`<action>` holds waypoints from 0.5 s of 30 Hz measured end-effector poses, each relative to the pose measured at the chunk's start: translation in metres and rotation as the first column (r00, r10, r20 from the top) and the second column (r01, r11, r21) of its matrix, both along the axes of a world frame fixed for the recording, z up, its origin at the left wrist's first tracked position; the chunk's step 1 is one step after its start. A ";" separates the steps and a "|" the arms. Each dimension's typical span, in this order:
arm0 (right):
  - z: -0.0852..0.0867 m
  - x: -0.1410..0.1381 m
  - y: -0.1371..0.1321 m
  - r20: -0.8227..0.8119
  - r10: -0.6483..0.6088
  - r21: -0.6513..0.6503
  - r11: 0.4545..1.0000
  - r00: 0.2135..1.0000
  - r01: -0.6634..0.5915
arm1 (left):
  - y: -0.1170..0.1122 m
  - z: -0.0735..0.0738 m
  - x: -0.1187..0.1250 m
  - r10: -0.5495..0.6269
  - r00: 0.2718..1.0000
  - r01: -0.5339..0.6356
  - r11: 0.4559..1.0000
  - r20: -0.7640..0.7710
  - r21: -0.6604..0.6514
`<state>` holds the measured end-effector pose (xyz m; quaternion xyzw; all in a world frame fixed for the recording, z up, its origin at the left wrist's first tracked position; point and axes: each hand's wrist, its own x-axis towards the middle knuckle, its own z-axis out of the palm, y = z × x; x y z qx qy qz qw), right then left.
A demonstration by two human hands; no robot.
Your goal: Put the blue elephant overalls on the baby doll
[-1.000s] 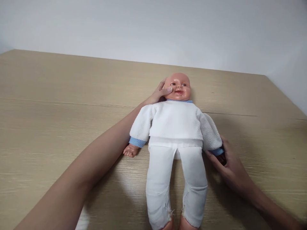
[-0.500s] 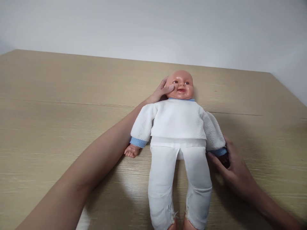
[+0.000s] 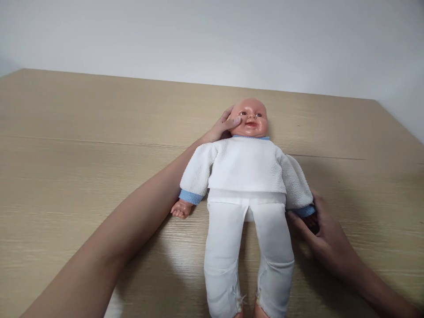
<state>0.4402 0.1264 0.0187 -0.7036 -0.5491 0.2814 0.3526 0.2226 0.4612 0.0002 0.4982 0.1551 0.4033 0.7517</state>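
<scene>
A baby doll (image 3: 247, 176) lies on its back on the wooden table (image 3: 82, 132), head away from me. It wears a white fleece top with blue cuffs and white trousers. My left hand (image 3: 220, 129) cups the left side of the doll's head, thumb resting on its cheek. My right hand (image 3: 323, 234) is wrapped round the doll's hand below the blue cuff at the right. The doll's other arm lies free, its small hand (image 3: 180, 210) on the table beside my left forearm.
The light wooden table runs to a plain white wall (image 3: 212, 39) at the back. A seam crosses the tabletop behind the doll's shoulders. A bit of white cloth (image 3: 114, 307) shows at the bottom edge under my left arm.
The doll has shifted slightly to the right and a little nearer to me. Both hands kept their hold and moved with it.
</scene>
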 end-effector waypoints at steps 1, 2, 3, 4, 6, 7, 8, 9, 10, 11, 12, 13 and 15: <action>0.000 0.000 0.000 0.001 -0.003 -0.001 1.000 1.000 0.003 | 0.000 0.000 0.000 0.000 1.000 0.000 1.000 0.002 0.003; 0.000 0.000 0.000 0.003 -0.005 0.000 1.000 1.000 0.005 | 0.001 -0.001 0.000 0.001 1.000 -0.001 1.000 0.005 0.005; 0.000 0.000 0.000 0.005 -0.005 0.001 1.000 1.000 0.005 | 0.001 -0.001 0.000 0.003 1.000 -0.003 1.000 0.009 0.006; 0.000 0.000 0.000 0.007 -0.005 0.003 1.000 1.000 0.005 | 0.001 -0.002 0.001 0.004 1.000 -0.005 1.000 0.013 0.007; -0.001 0.001 0.000 0.004 0.001 0.004 1.000 1.000 -0.001 | 0.001 -0.002 0.001 0.007 1.000 -0.007 1.000 0.015 0.001; -0.001 0.001 -0.001 0.000 0.004 0.001 1.000 1.000 -0.004 | 0.001 -0.002 0.001 0.008 1.000 -0.008 1.000 0.013 -0.005; -0.001 0.001 -0.001 -0.001 0.005 0.002 1.000 1.000 -0.005 | 0.001 -0.001 0.001 0.006 1.000 -0.006 1.000 0.011 -0.013; -0.001 0.001 -0.001 0.001 0.005 0.002 1.000 1.000 -0.006 | 0.001 -0.001 0.001 0.004 1.000 -0.003 1.000 0.008 -0.020; -0.002 0.001 -0.001 0.010 0.004 0.004 1.000 1.000 -0.004 | 0.001 -0.001 0.001 0.001 1.000 -0.001 1.000 0.004 -0.025; -0.002 0.001 -0.001 0.023 0.002 0.007 1.000 1.000 -0.002 | 0.000 0.000 0.001 -0.001 1.000 0.001 1.000 0.000 -0.027; -0.001 0.002 -0.001 0.036 0.003 0.012 1.000 0.999 -0.003 | 0.000 0.000 0.001 -0.002 1.000 0.002 1.000 -0.005 -0.025; -0.001 0.002 -0.001 0.046 0.005 0.018 1.000 0.999 -0.006 | 0.000 0.001 0.001 -0.002 1.000 0.002 1.000 -0.010 -0.022; -0.001 0.002 -0.001 0.049 0.016 0.019 1.000 0.999 -0.017 | 0.000 0.001 0.001 0.000 1.000 0.000 1.000 -0.013 -0.017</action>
